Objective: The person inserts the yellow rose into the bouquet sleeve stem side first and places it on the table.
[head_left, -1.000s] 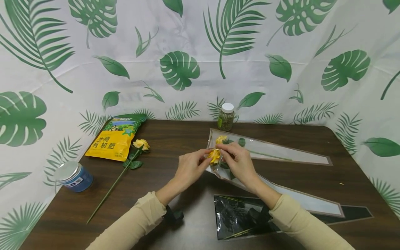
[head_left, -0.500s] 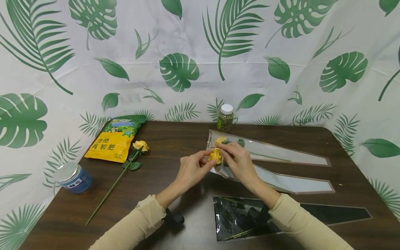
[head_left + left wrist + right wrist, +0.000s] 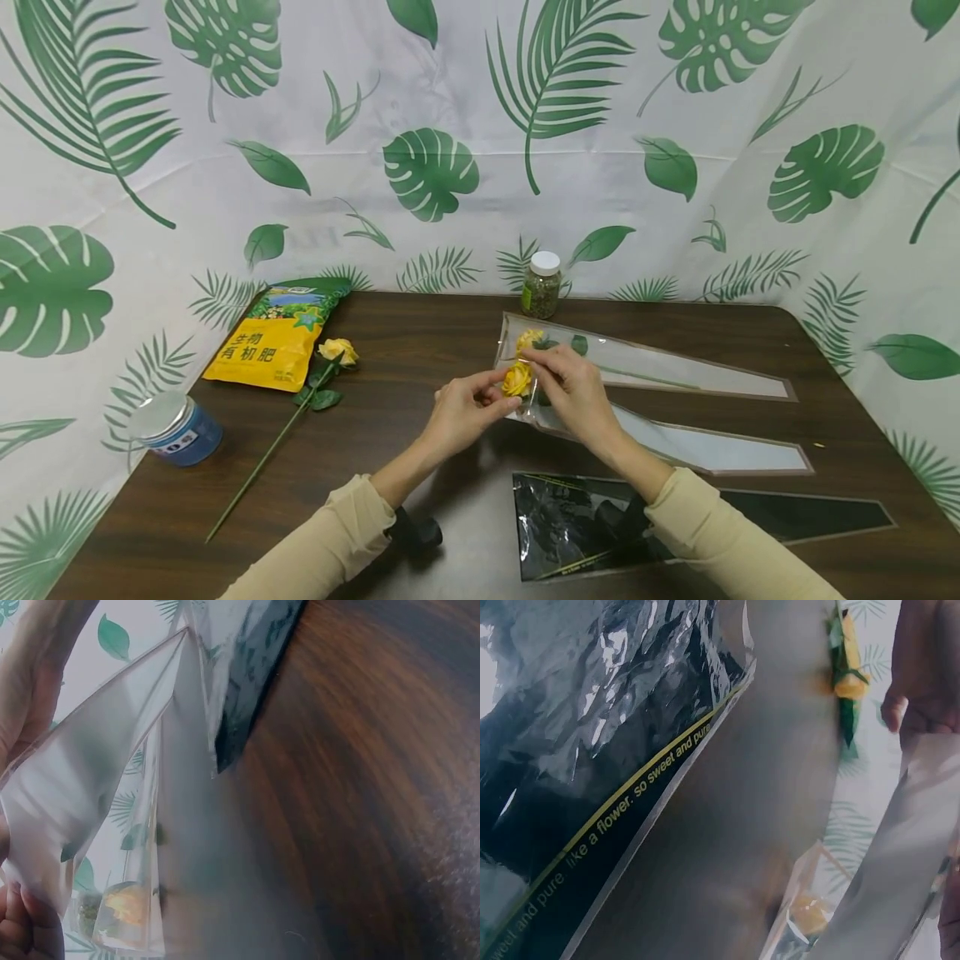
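In the head view a yellow rose (image 3: 517, 379) sits at the mouth of a clear, tapered flower sleeve (image 3: 720, 450), between both hands. My left hand (image 3: 465, 412) holds the rose's left side, forefinger at the petals and thumb just below them. With thumb and forefinger, my right hand (image 3: 573, 387) pinches the sleeve's upper rim, right of the bloom. In the left wrist view, curled left fingertips (image 3: 34, 919) meet the edge of the milky sleeve (image 3: 90, 772). The right wrist view shows the sleeve (image 3: 892, 855) stretching between both hands. The rose's stem is mostly hidden.
Behind lies another sleeved yellow rose (image 3: 531, 339), with a white-lidded jar (image 3: 542, 287) beyond it. A black sleeve (image 3: 570, 525) lies nearest. To the left are a loose yellow rose (image 3: 339, 350), a yellow fertilizer bag (image 3: 262, 342) and a blue tin (image 3: 180, 429).
The left thumb has slid down off the petals, and more of the bloom now shows. The sleeve's narrow end has shifted away from the black sleeve. My right hand keeps its pinch.
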The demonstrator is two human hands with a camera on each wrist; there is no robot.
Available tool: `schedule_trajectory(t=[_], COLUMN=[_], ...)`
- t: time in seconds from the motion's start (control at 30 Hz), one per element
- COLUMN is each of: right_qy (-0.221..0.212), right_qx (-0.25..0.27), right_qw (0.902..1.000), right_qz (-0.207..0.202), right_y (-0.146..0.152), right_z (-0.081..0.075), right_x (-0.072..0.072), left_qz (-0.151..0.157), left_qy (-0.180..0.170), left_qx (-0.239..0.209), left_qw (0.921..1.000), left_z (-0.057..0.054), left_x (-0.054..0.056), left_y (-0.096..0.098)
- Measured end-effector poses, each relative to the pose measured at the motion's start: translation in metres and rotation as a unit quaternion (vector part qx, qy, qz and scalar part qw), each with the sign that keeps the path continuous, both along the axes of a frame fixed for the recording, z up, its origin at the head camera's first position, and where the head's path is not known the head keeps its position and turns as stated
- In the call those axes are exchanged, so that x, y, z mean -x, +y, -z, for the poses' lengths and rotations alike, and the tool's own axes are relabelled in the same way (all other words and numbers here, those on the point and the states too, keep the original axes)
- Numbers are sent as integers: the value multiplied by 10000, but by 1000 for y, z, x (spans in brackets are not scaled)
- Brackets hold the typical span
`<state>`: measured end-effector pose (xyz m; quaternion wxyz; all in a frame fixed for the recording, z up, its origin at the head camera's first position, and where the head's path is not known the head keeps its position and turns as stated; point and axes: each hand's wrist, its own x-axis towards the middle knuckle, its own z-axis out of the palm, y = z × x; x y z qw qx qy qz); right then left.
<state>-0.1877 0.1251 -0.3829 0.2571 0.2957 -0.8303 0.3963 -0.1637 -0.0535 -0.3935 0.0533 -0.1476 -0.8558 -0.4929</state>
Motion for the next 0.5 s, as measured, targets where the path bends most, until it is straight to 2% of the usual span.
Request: schedule_trajectory(t=[0.27, 0.4, 0.5], right_qy=[-142, -319, -469], right_qx=[-35, -136, -554], right_qw=[9999, 9993, 9972], right_qz=[-50, -122, -180], right_y=[1, 13, 33], right_z=[2, 5, 11], right_x=[0, -2, -5], left_qz=[138, -63, -145], left_qy=[266, 367, 405], left_qx=[-246, -391, -444], left_qw=[9992, 9985, 9981], left_z=[6, 11, 11], left_x=[-1, -2, -3], left_y=[1, 2, 1])
